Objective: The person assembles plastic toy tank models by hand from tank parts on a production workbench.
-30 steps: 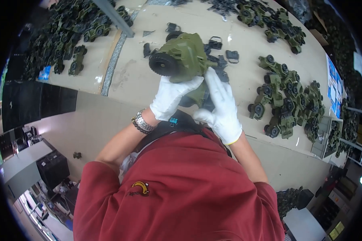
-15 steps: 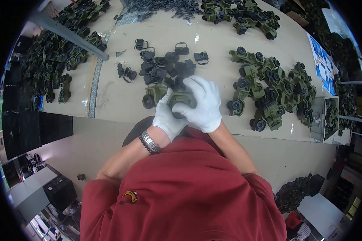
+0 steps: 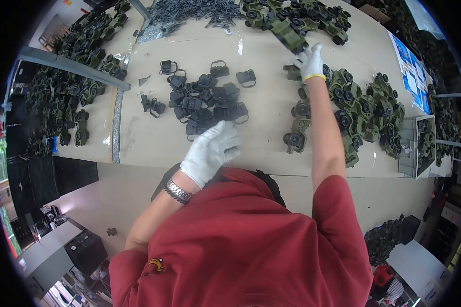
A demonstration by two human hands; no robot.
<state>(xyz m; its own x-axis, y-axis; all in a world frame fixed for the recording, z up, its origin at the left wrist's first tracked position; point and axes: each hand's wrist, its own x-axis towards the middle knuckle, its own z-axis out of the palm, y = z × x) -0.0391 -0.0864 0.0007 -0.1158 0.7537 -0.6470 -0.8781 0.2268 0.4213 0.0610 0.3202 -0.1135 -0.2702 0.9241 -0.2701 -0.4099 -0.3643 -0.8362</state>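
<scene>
Toy truck [image 3: 287, 35], dk olive grn

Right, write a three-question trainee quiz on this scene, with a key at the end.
1. Which wrist wears the silvery wristband? A) left B) right
2. True or false: the left hand is nearer to the cluster of black parts than to the pile of green vehicles at the right.
3. Fill the gap: the right hand is at one end of a green ____.

Key: 1. A; 2. True; 3. toy vehicle.
</scene>
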